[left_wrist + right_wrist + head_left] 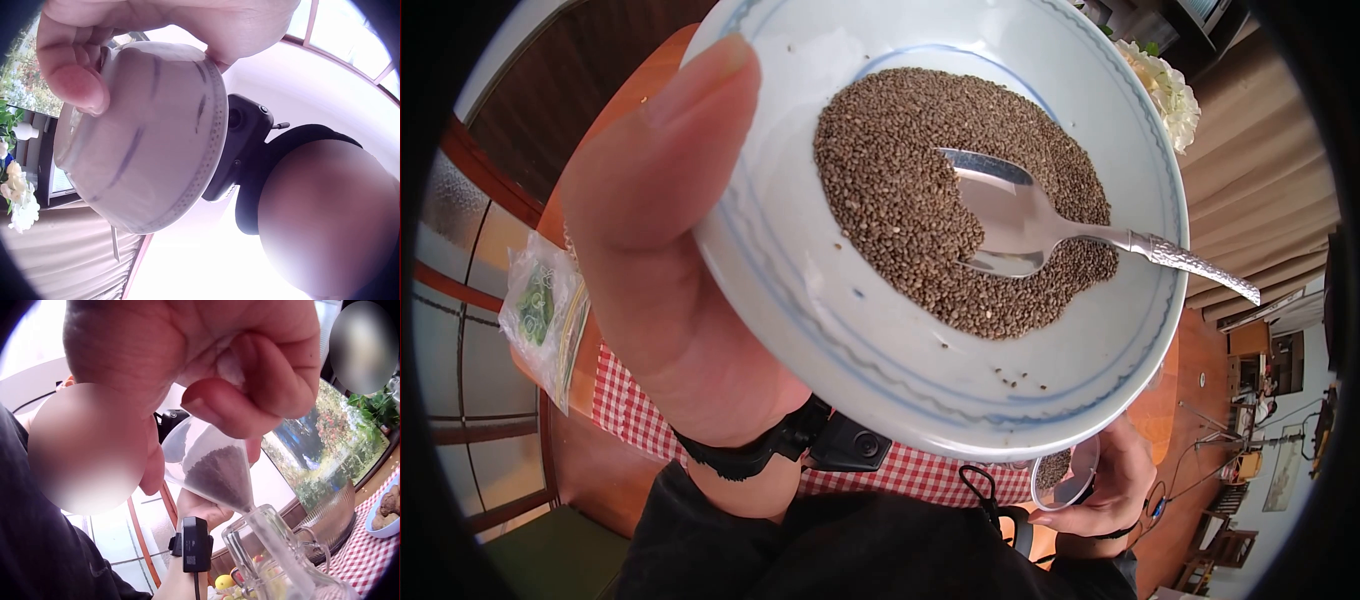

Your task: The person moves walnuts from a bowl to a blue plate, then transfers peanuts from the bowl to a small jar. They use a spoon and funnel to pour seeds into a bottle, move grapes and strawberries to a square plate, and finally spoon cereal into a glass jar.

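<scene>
My left hand (662,240) holds a white bowl (820,330) with thin blue lines up close to the head camera, thumb on its rim. In the left wrist view the fingers (78,78) curl under the bowl's base (144,144). Dark small seeds (900,200) fill the bowl's middle, and a metal spoon (1020,220) lies in them, handle pointing right. Lower right, my right hand (1115,480) grips a clear funnel (1068,472) holding seeds. In the right wrist view the funnel (212,465) stands with its stem in a glass bottle (275,556), fingers (250,375) round its rim.
A red-checked cloth (630,410) covers the wooden table below. A clear plastic packet (540,305) with green contents lies at the left. White flowers (1170,90) stand at the top right. The right wrist view shows a glass bowl (331,515) and a small dish of brown pieces (387,515).
</scene>
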The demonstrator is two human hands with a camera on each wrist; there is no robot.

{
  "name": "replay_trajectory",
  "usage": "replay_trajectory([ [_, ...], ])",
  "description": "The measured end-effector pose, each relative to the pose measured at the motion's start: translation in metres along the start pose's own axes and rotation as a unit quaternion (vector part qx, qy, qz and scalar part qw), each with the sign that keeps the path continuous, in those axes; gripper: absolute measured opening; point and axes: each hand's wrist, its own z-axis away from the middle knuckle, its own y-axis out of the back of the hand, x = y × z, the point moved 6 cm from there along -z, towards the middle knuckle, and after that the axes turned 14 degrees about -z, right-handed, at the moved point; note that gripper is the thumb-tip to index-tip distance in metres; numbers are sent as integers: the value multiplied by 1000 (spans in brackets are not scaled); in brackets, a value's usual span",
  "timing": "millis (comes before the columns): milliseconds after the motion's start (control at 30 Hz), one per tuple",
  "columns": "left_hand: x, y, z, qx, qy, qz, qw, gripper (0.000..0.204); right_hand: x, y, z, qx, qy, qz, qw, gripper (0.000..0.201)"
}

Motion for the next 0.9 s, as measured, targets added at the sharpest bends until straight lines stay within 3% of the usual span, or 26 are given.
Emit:
replay_trajectory([
  [67,-6,0,0,-1,5,7,1000,49,2,0,1,4,5,-4,1000,93],
  [167,-10,6,2,26,-62,43,997,49,2,1,2,10,12,-4,1000,93],
  [367,0,3,2,16,8,3,1000,51,1,5,1,5,14,20,1000,90],
  [467,0,0,0,-49,16,29,998,53,1,6,2,10,28,22,999,89],
  [567,-1,2,2,-56,20,28,998,55,-1,6,2,14,46,21,999,90],
  [767,-12,16,0,-103,-52,64,991,56,-1,9,4,18,74,10,997,92],
  [867,-9,12,-1,-143,-16,140,980,56,-3,9,4,28,80,4,996,92],
  [900,-1,5,-2,-133,-1,96,986,56,-3,9,5,32,79,3,996,92],
])
